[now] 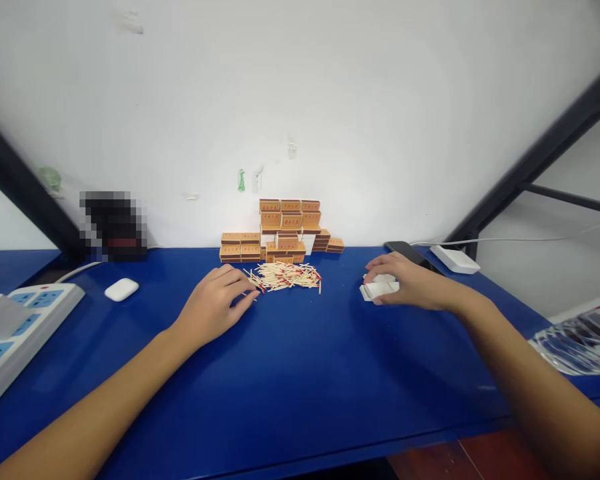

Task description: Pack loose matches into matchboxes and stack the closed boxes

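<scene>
At the left edge of a loose pile of red-tipped matchsticks (287, 276), my left hand (217, 301) rests low over the table. Its thumb and fingertips are pinched together, with the thin end of a matchstick showing between them. My right hand (414, 281) curls over small white matchbox trays (380, 289) on the right, thumb at the near side and fingers at the far side. The fingers partly cover these trays, so how many there are is unclear. Behind the pile, orange-brown matchboxes (291, 220) are stacked in tiers against the wall.
A power strip (35, 320) and a white earbud case (121, 289) lie on the left of the blue table (300, 373). A dark phone (399, 249) and a white box with a cable (455, 259) are at the back right. Clear plastic items (580, 343) sit at the right edge.
</scene>
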